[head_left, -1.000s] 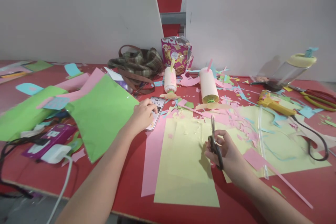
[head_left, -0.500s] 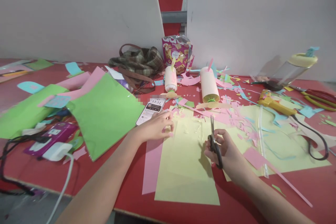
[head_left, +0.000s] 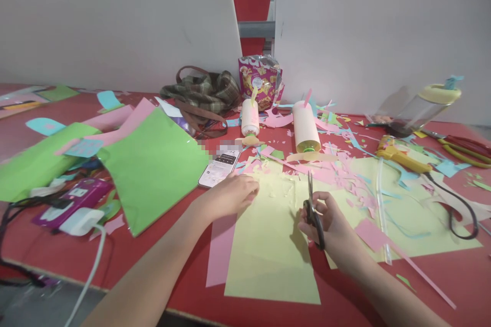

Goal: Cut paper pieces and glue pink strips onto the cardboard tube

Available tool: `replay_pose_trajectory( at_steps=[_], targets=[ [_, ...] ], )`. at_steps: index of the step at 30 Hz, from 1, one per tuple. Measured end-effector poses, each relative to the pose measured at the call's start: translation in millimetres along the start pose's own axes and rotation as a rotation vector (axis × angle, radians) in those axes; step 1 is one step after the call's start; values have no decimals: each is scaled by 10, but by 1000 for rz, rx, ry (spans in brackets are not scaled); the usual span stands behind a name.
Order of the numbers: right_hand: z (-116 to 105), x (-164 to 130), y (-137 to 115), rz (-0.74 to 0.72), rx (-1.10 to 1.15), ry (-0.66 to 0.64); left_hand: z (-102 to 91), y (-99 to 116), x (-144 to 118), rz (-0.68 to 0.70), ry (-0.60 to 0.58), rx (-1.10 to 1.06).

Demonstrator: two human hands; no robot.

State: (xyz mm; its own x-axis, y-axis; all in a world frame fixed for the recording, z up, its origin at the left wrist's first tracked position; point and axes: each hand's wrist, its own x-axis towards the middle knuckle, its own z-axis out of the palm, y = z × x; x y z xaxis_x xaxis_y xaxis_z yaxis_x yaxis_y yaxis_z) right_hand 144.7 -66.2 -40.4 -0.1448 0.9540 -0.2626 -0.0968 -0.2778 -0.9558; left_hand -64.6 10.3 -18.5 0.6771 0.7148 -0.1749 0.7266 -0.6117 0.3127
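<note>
A pair of dark-handled scissors point(head_left: 315, 219) is held in my right hand point(head_left: 330, 219), blades pointing up and away from me. Beneath them lies a pale yellow sheet of paper point(head_left: 270, 265), with small torn yellow bits near its upper part. My left hand point(head_left: 236, 195) rests at the upper left edge of this sheet, its fingers curled together; whatever they may pinch is hidden. A pink sheet point(head_left: 220, 250) sticks out from under the yellow one on the left. Just beyond my left hand lies a phone point(head_left: 220, 166) with its screen lit.
Two paper-wrapped bottles point(head_left: 306, 125) stand farther back amid pink scraps point(head_left: 356, 184). On the right are a yellow glue gun point(head_left: 402, 157), a clear glue stick point(head_left: 381, 204) and a tilted clear bottle point(head_left: 427, 107). Green sheets point(head_left: 153, 168) and a purple power strip point(head_left: 72, 199) lie left.
My left hand has shifted slightly up and right, its fingers closing more over the sheet's edge. The scissors stay in my right hand, hardly moved. The phone's screen is dimmer at the top.
</note>
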Motion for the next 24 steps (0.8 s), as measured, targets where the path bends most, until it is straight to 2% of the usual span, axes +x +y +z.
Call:
replay_pose_trajectory(
  at_steps=[8,24],
  targets=[
    [5,-9,-1,-18,-38,25,157,71,-56,-114,62,-34],
    [5,-4,3,-35,-23,17,220,-40,-62,-22,94,-77]
  ],
)
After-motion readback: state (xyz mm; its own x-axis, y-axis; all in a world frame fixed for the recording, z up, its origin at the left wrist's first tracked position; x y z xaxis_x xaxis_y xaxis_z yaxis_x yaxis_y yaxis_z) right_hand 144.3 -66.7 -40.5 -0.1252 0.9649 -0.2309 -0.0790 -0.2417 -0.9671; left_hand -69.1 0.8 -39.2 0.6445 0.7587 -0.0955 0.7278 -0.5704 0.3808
